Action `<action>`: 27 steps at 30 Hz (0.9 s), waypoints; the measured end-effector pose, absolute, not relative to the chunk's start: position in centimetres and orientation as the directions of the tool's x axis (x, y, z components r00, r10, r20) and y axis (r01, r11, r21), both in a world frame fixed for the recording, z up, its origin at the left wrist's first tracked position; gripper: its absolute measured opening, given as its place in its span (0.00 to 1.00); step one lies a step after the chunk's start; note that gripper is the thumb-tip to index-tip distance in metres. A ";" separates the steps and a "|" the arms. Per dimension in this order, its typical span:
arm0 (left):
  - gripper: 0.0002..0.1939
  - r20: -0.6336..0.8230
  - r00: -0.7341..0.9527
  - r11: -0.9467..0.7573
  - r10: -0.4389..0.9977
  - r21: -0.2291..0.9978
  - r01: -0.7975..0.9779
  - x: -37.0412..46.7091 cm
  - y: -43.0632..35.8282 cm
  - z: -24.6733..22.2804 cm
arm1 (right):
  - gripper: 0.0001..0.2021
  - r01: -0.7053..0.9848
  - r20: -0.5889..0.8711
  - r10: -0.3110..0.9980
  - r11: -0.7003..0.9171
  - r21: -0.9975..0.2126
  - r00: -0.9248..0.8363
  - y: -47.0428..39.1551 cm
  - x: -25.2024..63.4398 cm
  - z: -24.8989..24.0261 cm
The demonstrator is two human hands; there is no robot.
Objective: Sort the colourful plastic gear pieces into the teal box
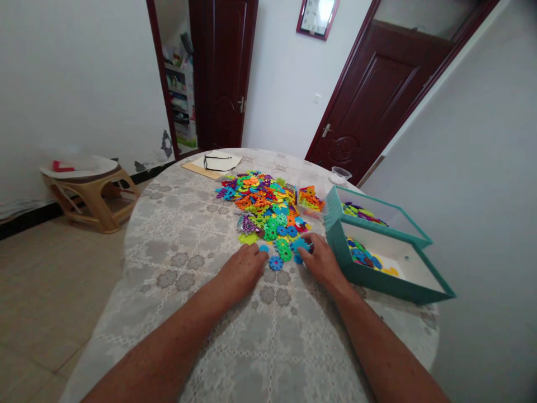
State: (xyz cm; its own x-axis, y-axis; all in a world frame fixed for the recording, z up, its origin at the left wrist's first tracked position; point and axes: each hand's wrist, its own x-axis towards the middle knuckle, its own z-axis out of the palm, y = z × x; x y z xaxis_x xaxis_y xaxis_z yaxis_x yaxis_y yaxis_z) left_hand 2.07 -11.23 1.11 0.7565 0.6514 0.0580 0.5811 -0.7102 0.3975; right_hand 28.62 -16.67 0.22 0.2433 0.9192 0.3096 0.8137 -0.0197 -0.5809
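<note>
A heap of colourful flat plastic pieces (260,193), many shaped like notched discs, lies in the middle of the table. At its near edge my left hand (246,263) is closed, its fingertips on a small blue disc (264,248). My right hand (322,258) pinches blue notched pieces (299,245) between thumb and fingers; how many is unclear. Between the hands lie a green notched disc (283,250) and a blue one with a pink centre (276,263). A lime-green piece (248,239) sits just beyond my left hand.
To the right stand two teal boxes, the nearer (394,282) holding round pieces and the farther (406,219) long ones. A clear container (311,207) of orange and yellow pieces adjoins the heap. Glasses (218,163) rest on papers at the back; a clear cup (340,173) stands back right.
</note>
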 end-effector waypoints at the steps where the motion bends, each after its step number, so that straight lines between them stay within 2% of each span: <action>1: 0.14 0.046 0.748 -0.691 0.662 0.423 0.586 2.0 -11.2 1.2 | 0.16 0.780 0.295 0.921 -0.016 -0.625 0.255 -16.7 28.7 0.3; 4: 0.16 0.046 0.741 -0.654 0.669 0.510 0.559 1.7 -11.3 1.4 | 0.18 0.634 0.211 0.942 -0.003 -0.773 0.261 -17.0 28.7 0.5; 6: 0.16 0.055 0.737 -0.629 0.673 0.566 0.532 1.8 -11.4 1.6 | 0.18 0.546 0.127 0.974 0.003 -0.838 0.189 -17.1 28.6 0.7; 9: 0.15 0.063 0.725 -0.568 0.686 0.670 0.479 2.3 -11.4 2.0 | 0.17 0.502 0.066 0.994 0.014 -0.865 0.086 -17.4 28.5 1.3; 12: 0.13 0.090 0.713 -0.525 0.696 0.741 0.419 3.0 -11.3 2.2 | 0.16 0.542 0.114 0.992 0.067 -0.838 0.053 -18.0 28.2 2.8; 15: 0.11 0.097 0.704 -0.541 0.704 0.715 0.442 3.4 -11.1 1.8 | 0.15 0.616 0.173 0.984 0.108 -0.780 0.046 -18.7 28.2 5.0; 18: 0.10 0.095 0.718 -0.566 0.689 0.690 0.452 3.4 -10.9 1.2 | 0.16 0.694 0.208 0.972 0.078 -0.715 0.105 -19.3 29.5 7.8; 21: 0.10 0.099 0.724 -0.571 0.682 0.691 0.444 3.3 -10.9 1.0 | 0.18 0.850 0.349 0.909 -0.012 -0.526 0.229 -19.2 33.1 10.6; 24: 0.13 0.099 0.728 -0.571 0.678 0.694 0.438 3.4 -11.1 1.2 | 0.20 0.937 0.577 0.747 -0.184 -0.298 0.331 -18.2 38.2 12.8; 27: 0.17 0.081 0.723 -0.552 0.686 0.706 0.445 3.6 -11.3 1.4 | 0.26 0.953 0.685 0.665 -0.259 -0.160 0.296 -17.4 41.6 13.6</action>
State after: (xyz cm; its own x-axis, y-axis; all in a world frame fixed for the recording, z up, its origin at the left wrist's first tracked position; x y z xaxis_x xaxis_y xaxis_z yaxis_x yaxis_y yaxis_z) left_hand 3.61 -11.29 1.40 0.7230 0.6862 0.0807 0.4447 -0.5515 0.7058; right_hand 41.58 -17.36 13.59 0.2959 0.6654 0.6854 0.9526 -0.2588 -0.1600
